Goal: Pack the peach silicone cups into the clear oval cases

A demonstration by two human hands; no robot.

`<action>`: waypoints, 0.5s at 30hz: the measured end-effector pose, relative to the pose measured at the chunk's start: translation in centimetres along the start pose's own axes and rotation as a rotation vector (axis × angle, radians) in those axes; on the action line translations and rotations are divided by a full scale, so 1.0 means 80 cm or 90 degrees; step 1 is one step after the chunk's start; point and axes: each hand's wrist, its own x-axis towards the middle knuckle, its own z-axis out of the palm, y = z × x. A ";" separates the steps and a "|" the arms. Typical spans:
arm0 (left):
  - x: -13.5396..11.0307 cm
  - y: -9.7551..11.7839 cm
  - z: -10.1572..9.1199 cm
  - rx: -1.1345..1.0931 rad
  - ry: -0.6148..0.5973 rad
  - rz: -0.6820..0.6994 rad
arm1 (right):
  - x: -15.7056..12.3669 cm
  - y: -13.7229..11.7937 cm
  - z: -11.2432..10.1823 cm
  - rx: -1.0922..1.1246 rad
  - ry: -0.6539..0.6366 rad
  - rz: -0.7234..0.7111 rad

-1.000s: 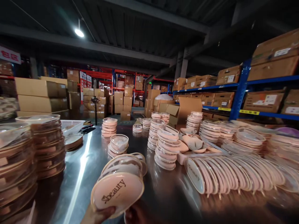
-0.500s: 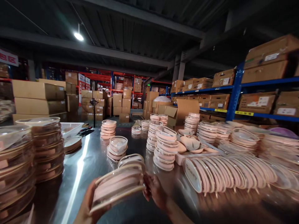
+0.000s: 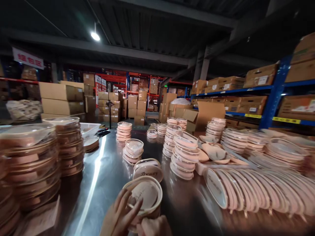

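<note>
A round cosmetic pouch [image 3: 149, 195] with a clear top, pale rim and pink sides is in front of me, tilted so that its top faces me. My left hand [image 3: 120, 209] grips it from the left, with the fingers spread across its top. At the near edge of the pouch my right hand [image 3: 154, 226] is closed on its rim; the fingertips are partly hidden. Just behind stands another pouch [image 3: 149, 172] with dark lettering on its face. Beyond that is a short stack of similar pouches [image 3: 133, 152].
Tall stacks of pouches [image 3: 70, 147] line the left of the shiny metal table [image 3: 98, 196]. To the right are more stacks [image 3: 185, 157], a tray [image 3: 205, 169] of pink pieces and a long row of upright pouches [image 3: 258, 190]. A white basket [image 3: 90, 129] stands farther back.
The pouch has turned from side-on to top facing me and come nearer. My left hand has moved onto its top, my right hand down to its near edge. The view has swung left.
</note>
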 end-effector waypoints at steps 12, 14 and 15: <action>0.000 -0.122 -0.069 0.401 -0.300 -0.405 | 0.073 0.178 -0.061 0.101 0.243 0.215; -0.016 -0.122 -0.054 0.372 -0.357 -0.443 | 0.068 0.186 -0.053 0.122 0.204 0.244; -0.023 -0.121 -0.045 0.326 -0.358 -0.453 | 0.067 0.185 -0.049 0.132 0.190 0.252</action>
